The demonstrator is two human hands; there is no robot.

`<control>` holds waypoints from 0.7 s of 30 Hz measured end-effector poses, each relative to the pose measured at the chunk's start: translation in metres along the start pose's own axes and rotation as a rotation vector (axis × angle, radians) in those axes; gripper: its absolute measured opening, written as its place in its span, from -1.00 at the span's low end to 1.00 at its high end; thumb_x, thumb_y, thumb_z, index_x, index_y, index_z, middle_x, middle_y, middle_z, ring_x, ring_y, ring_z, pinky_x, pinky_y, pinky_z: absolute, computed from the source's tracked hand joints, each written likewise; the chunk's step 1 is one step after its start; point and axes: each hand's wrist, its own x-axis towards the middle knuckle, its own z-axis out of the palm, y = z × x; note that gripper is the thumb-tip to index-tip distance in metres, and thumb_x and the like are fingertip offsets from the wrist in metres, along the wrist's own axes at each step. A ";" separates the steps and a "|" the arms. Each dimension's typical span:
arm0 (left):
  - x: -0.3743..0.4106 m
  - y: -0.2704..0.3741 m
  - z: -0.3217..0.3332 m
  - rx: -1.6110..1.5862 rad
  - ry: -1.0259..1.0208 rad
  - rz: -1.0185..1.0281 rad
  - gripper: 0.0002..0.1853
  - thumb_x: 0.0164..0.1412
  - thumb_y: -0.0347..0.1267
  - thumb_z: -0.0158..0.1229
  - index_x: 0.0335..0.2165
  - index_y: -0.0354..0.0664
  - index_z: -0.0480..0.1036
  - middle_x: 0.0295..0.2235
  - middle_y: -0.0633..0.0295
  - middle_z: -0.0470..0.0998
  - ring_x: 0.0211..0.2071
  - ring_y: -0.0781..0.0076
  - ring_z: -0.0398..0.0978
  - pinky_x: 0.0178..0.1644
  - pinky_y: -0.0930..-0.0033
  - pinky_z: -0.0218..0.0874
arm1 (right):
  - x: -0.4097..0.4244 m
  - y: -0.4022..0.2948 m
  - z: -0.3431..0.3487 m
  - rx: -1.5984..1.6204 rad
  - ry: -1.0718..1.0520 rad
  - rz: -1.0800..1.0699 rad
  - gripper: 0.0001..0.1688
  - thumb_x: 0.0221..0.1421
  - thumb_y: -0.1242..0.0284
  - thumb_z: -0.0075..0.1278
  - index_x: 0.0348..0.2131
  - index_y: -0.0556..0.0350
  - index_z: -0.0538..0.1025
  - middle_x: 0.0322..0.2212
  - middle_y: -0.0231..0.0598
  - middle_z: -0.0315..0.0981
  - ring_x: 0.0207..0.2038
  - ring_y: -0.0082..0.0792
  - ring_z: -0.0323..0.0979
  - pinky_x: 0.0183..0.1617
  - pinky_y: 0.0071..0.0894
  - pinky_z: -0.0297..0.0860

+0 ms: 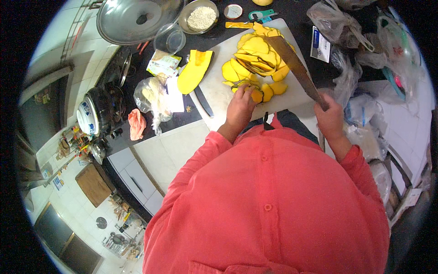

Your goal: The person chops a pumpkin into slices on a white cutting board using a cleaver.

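Observation:
Before me a white cutting board (219, 68) carries a heap of thin yellow pumpkin slices (256, 51). My left hand (241, 102) rests at the heap's near edge, its fingertips on several slices with dark rind. My right hand (329, 114) grips the handle end of a large kitchen knife (291, 63). The broad, brownish blade slants up to the left, its tip over the far part of the heap; whether it touches the slices I cannot tell. At the board's left edge lies a larger pumpkin piece (195, 72), hollowed at its far end.
Beyond the board are a metal bowl of pale grains (198, 17), a clear plastic tub (170, 38), a large metal pan (140, 20) and a green peeler (261, 14). Plastic bags (337, 24) crowd the right side. A pink cloth (137, 125) lies left on the dark counter.

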 end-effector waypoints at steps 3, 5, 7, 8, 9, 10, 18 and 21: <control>0.014 -0.002 0.006 0.079 -0.014 -0.021 -0.44 -0.15 -0.44 0.23 -0.09 -0.20 0.30 -0.02 -0.02 0.23 -0.07 -0.03 0.30 -0.04 0.20 0.21 | -0.009 0.007 0.000 0.062 -0.012 0.011 -0.70 -0.10 0.49 0.00 -0.26 0.17 0.49 -0.53 -0.07 0.48 -0.49 -0.32 0.45 -0.38 -0.40 0.34; 0.017 -0.003 0.008 0.157 -0.025 0.010 -0.48 -0.13 -0.47 0.20 -0.10 -0.14 0.29 -0.03 -0.02 0.20 -0.09 -0.05 0.31 -0.08 0.17 0.24 | -0.014 0.011 -0.001 0.113 -0.085 0.072 -0.69 -0.09 0.53 0.00 -0.26 0.29 0.48 -0.48 -0.12 0.50 -0.43 -0.48 0.44 -0.33 -0.48 0.34; 0.017 -0.006 0.010 0.171 -0.082 0.041 -0.52 -0.14 -0.45 0.21 -0.14 -0.15 0.32 -0.07 -0.01 0.24 -0.10 -0.03 0.31 -0.09 0.17 0.24 | -0.019 0.012 -0.001 0.124 -0.083 0.110 -0.68 -0.10 0.53 0.01 -0.26 0.29 0.49 -0.48 -0.14 0.51 -0.43 -0.47 0.44 -0.33 -0.47 0.34; 0.016 -0.007 0.012 0.178 -0.110 0.055 -0.54 -0.14 -0.45 0.22 -0.17 -0.15 0.33 -0.09 -0.01 0.26 -0.10 -0.02 0.31 -0.10 0.17 0.24 | -0.021 0.013 -0.001 0.128 -0.083 0.129 -0.68 -0.10 0.53 0.01 -0.25 0.29 0.49 -0.47 -0.15 0.51 -0.43 -0.46 0.44 -0.32 -0.47 0.34; 0.014 -0.010 0.014 0.174 -0.101 0.046 -0.57 -0.15 -0.44 0.22 -0.20 -0.16 0.35 -0.14 0.00 0.30 -0.12 -0.01 0.32 -0.11 0.18 0.24 | -0.021 0.013 -0.001 0.118 -0.088 0.133 -0.68 -0.09 0.53 0.01 -0.25 0.29 0.49 -0.47 -0.15 0.51 -0.43 -0.46 0.45 -0.32 -0.47 0.34; 0.011 -0.014 0.017 0.170 -0.092 0.037 -0.60 -0.16 -0.44 0.23 -0.24 -0.18 0.37 -0.20 0.01 0.33 -0.14 0.00 0.33 -0.13 0.18 0.24 | -0.022 0.013 -0.002 0.107 -0.094 0.136 -0.68 -0.09 0.52 0.01 -0.25 0.29 0.49 -0.47 -0.14 0.51 -0.42 -0.46 0.45 -0.32 -0.46 0.34; -0.009 -0.067 -0.007 -0.253 -0.131 -0.326 -0.76 -0.08 -0.44 0.28 -0.44 -0.27 0.37 -0.54 0.28 0.41 -0.54 0.57 0.32 -0.43 0.51 0.20 | -0.020 0.025 0.002 0.146 -0.054 0.069 -0.69 -0.08 0.45 0.00 -0.25 0.16 0.50 -0.53 -0.02 0.49 -0.48 -0.22 0.49 -0.39 -0.35 0.35; -0.003 -0.074 -0.014 -0.192 -0.149 -0.352 -0.77 -0.08 -0.47 0.28 -0.44 -0.27 0.37 -0.55 0.28 0.43 -0.53 0.59 0.34 -0.41 0.50 0.21 | -0.019 0.019 -0.001 0.133 -0.065 0.063 -0.69 -0.09 0.46 0.00 -0.26 0.17 0.50 -0.53 -0.02 0.49 -0.48 -0.22 0.49 -0.38 -0.36 0.36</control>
